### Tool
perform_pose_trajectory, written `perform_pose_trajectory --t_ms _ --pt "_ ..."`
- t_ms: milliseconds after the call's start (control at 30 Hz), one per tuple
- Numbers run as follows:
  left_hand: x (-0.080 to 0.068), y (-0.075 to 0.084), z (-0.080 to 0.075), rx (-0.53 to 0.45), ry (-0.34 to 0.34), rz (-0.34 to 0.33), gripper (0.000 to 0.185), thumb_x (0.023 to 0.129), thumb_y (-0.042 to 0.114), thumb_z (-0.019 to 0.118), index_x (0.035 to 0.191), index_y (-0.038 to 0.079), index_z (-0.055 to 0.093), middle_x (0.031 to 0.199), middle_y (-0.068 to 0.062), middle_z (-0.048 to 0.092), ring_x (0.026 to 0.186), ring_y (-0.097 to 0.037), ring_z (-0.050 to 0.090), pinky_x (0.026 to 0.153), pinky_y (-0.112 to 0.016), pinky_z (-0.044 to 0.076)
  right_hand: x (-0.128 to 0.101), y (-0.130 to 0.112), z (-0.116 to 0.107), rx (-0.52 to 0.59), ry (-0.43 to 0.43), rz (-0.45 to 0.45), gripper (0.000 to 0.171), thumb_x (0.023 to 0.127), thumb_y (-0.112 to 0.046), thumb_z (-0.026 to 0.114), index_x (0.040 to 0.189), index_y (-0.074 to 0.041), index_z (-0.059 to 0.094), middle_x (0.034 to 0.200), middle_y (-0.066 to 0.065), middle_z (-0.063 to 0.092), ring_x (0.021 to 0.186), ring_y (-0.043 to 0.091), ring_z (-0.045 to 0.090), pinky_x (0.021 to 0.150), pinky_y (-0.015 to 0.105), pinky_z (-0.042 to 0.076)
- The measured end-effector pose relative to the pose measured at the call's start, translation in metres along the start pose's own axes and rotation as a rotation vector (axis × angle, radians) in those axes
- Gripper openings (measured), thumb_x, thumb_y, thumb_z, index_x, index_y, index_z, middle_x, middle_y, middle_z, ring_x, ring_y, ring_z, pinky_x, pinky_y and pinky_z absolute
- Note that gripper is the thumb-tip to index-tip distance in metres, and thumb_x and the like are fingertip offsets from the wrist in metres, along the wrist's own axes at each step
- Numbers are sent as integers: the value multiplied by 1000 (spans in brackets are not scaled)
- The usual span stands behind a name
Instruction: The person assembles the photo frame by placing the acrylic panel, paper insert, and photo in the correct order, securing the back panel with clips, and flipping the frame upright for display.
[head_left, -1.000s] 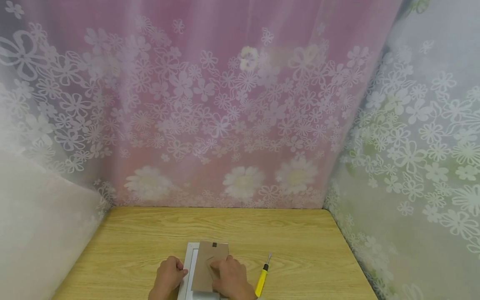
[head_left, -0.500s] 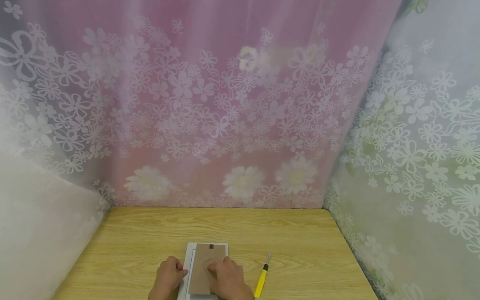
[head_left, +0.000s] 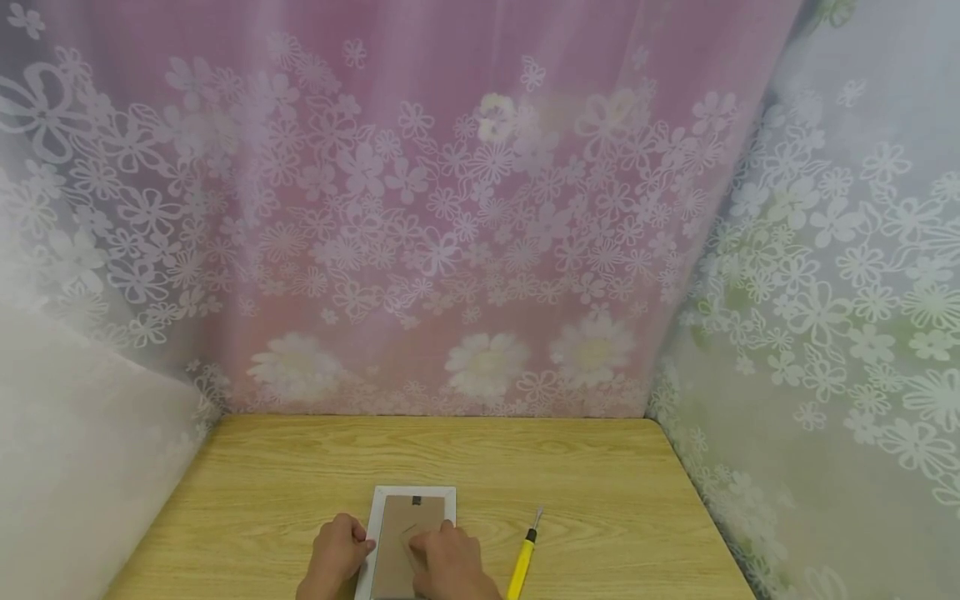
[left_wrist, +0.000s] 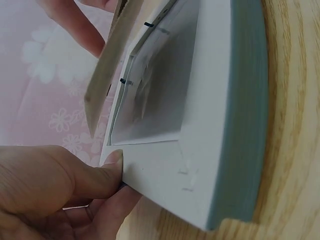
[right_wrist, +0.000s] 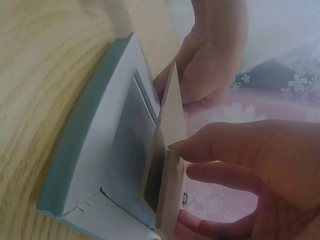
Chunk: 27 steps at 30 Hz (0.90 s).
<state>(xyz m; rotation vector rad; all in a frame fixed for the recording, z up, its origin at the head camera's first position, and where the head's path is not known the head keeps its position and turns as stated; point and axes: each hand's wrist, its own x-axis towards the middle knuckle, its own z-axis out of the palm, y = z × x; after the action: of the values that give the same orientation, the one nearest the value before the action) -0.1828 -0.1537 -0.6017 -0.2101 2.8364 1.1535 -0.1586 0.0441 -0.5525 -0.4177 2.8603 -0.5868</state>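
Observation:
A white picture frame [head_left: 414, 490] with a teal outer side lies face down on the table. My left hand [head_left: 335, 552] pinches the frame's left edge, thumb on top and fingers beneath, as the left wrist view shows. With my right hand [head_left: 453, 560] I pinch the fold-out stand leg [right_wrist: 170, 200] of the brown backing board [head_left: 393, 542]. The board is tilted over the frame's opening, one side raised in both wrist views. White paper [left_wrist: 165, 75] lies inside the recess. Small dark tabs [left_wrist: 123, 81] stick out along the recess's inner edge.
To the right of the frame lies a tool with a yellow handle [head_left: 521, 568], black collar and thin metal tip. The wood-grain table [head_left: 262, 467] is bordered by flowered curtains [head_left: 480, 250] at the back and sides.
My right hand has moved the backing board left and toward me, so it now lines up with the frame's opening. My left hand has stayed at the frame's edge.

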Motion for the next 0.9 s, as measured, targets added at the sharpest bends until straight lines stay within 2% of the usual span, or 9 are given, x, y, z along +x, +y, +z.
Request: perform_pose_trajectory --t_ms 567,900 --pt "2 -3 1 5 5 18 21 82 4 81 76 4 61 71 -3 60 67 -18 56 60 -32 46 1 -3 1 -33 -14 1 45 71 -18 87 114 -29 79 86 0 59 75 13 47 64 34 42" --pt "0 -3 1 17 36 53 22 81 4 82 74 4 61 68 -2 58 63 -16 53 58 -31 43 1 -4 3 -13 -55 35 45 72 -18 86 114 -29 78 90 3 61 79 16 49 70 39 46"
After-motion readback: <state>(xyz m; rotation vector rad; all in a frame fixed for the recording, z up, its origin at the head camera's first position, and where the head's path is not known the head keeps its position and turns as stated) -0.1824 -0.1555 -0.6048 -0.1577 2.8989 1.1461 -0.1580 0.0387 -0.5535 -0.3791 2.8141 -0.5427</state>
